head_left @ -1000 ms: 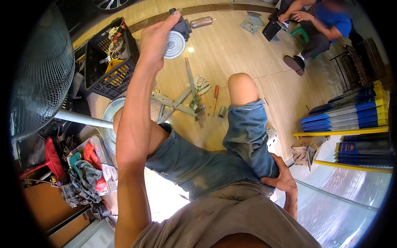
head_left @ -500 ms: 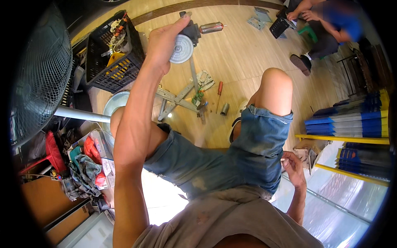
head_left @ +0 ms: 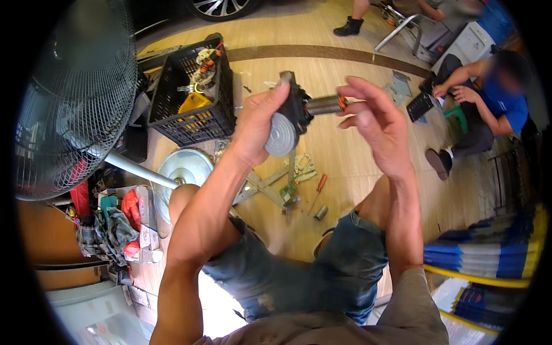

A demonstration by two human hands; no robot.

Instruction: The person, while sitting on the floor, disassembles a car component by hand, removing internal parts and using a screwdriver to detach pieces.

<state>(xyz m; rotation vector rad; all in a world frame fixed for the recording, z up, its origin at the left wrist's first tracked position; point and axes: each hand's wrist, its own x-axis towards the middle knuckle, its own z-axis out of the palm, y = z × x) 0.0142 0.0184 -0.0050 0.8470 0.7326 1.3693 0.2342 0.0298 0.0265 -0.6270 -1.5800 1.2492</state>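
- Above the floor (head_left: 351, 158), the left hand (head_left: 257, 123) clasps a black motor unit (head_left: 297, 106).
- Right hand (head_left: 382, 129): fingers spread at its metal cylinder (head_left: 324, 105); contact unclear.
- Blue packages (head_left: 480, 254): markings too blurred to read.

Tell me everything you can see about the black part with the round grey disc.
The black part looks like plastic, with a ringed grey disc on its near side and a metallic cylinder pointing right, its end orange. The left hand grips it above the floor; the right hand is at the cylinder's end, contact unclear.
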